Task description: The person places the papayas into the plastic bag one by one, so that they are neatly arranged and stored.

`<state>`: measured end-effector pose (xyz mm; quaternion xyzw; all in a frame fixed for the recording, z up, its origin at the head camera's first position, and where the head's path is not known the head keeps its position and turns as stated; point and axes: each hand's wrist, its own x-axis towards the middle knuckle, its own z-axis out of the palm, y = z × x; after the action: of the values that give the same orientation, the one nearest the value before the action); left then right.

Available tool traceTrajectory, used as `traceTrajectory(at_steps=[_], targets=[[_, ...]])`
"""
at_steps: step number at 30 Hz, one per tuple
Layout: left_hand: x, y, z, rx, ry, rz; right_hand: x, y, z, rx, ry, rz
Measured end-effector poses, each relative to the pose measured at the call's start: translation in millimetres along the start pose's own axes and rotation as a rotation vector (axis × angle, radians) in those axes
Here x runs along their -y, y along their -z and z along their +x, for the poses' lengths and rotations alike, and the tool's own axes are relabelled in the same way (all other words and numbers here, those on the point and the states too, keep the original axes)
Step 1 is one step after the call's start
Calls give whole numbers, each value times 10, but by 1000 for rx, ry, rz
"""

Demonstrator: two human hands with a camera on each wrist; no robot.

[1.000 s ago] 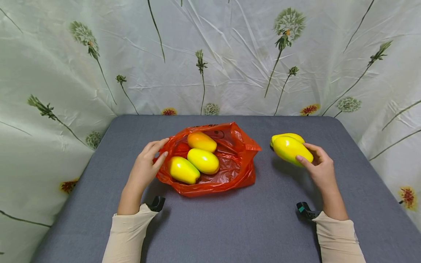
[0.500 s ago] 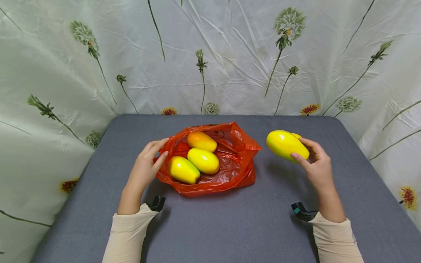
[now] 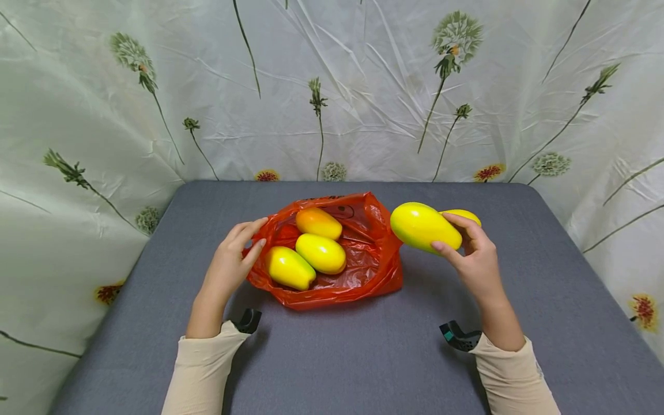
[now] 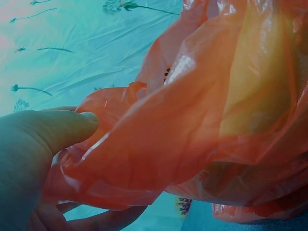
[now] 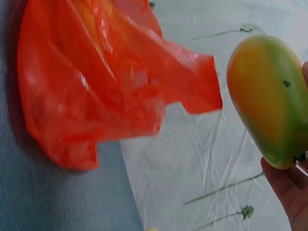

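Note:
A yellow-green papaya (image 3: 422,226) is held by its right end in my right hand (image 3: 476,253), up above the table beside the bag's right corner. The right wrist view shows this papaya (image 5: 264,96) with an orange side, a green band and a dark stem end. My left hand (image 3: 230,251) pinches the left rim of an open red plastic bag (image 3: 363,276); in the left wrist view the thumb (image 4: 77,127) lies over the plastic (image 4: 159,154). Inside the bag lie two yellow papayas (image 3: 320,253) and an orange one (image 3: 319,223).
Another yellow papaya (image 3: 467,215) lies on the table behind my right hand, partly hidden. The grey cloth-covered table (image 3: 353,357) ends at a pale curtain (image 3: 373,104) printed with dandelions, which also hangs along both sides.
My right hand has carried the papaya leftward, from above the other papaya to the bag's right corner. The left hand and the bag have stayed in place.

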<state>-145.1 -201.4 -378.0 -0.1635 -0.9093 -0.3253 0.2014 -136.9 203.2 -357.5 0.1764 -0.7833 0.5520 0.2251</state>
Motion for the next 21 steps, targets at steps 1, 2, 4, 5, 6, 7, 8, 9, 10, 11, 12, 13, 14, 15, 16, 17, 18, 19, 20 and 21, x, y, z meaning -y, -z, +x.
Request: traceTrajectory(at_steps=[1,2,4,5,6,7,8,9,10,11,12,13,14,15,16,17,18,19,20,21], targets=[[0,0,0,0,1,0,11,-23,6,1,-7,1],[1,1,0,0,1,0,25,-46,13,3,-12,-1],[1,1,0,1,2,-1,49,-90,26,9,-14,-4],[2,1,-1,1,2,-2,64,-112,33,12,-17,0],[1,4,-1,1,2,-2,79,-133,41,17,-12,5],[1,3,-1,1,1,-3,93,-153,49,23,-3,12],[0,5,-1,0,1,-2,108,-175,58,30,6,17],[-1,5,-1,0,1,-2,120,-196,67,35,11,31],[-1,6,-1,-1,0,-2,134,-218,77,41,18,43],[-1,6,-1,-1,0,-2,148,-241,87,46,20,58],[-1,7,-1,-1,1,-3,161,-265,96,54,27,65],[0,6,-1,0,2,-4,172,-290,105,62,31,75],[0,7,-1,0,4,-4,185,-318,113,69,32,85],[0,6,-1,2,5,-5,196,-346,121,78,36,96],[0,7,-2,3,7,-5,207,-377,129,88,41,103],[0,8,-2,4,9,-5,218,-409,135,99,46,111],[0,9,-2,4,10,-5,231,-443,140,113,54,115],[0,10,-2,5,11,-5,247,-478,145,127,62,124],[0,10,-2,5,11,-4,270,-514,148,142,72,130],[0,10,-2,5,11,-3,303,-550,149,157,82,134]])
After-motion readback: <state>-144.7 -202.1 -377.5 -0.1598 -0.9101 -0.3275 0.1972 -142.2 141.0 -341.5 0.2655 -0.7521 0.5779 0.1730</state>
